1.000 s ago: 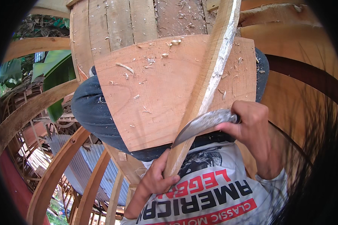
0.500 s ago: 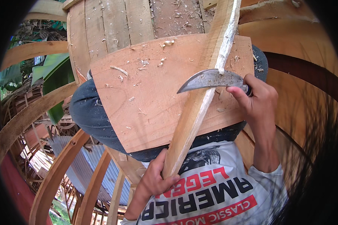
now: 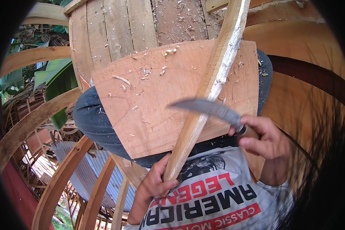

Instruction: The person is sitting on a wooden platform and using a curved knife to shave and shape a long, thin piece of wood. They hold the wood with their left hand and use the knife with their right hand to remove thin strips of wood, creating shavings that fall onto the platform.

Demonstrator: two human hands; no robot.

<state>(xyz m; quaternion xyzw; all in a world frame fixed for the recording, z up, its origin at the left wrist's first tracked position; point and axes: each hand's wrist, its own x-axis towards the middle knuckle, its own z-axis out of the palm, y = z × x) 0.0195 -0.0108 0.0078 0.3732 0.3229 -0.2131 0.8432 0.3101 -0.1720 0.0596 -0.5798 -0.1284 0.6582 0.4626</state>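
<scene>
A long wooden strip point(image 3: 197, 126) with a pale, freshly cut edge runs slantwise from near my belly to the far side. My left hand point(image 3: 156, 179) is closed around its near end. In my right hand point(image 3: 267, 140) is a curved knife point(image 3: 211, 108), gripped by the handle, its grey blade slightly blurred. The blade lies across the strip in this view; whether it touches the wood I cannot tell. Beneath the strip a flat reddish-brown board point(image 3: 157, 111) rests over my lap, scattered with curled wood shavings point(image 3: 121, 80).
Dark trousers point(image 3: 90, 119) show past the board's sides. Floor planks point(image 3: 119, 27) with shavings lie beyond. Curved wooden ribs point(image 3: 59, 174) stand on the left, with corrugated metal sheet point(image 3: 99, 172) and a green leaf point(image 3: 59, 76) outside them. Broad wooden planking point(image 3: 295, 42) bounds the right side.
My right hand has drawn the knife nearer to me along the strip, and its blade has changed angle. My left hand keeps its hold on the near end.
</scene>
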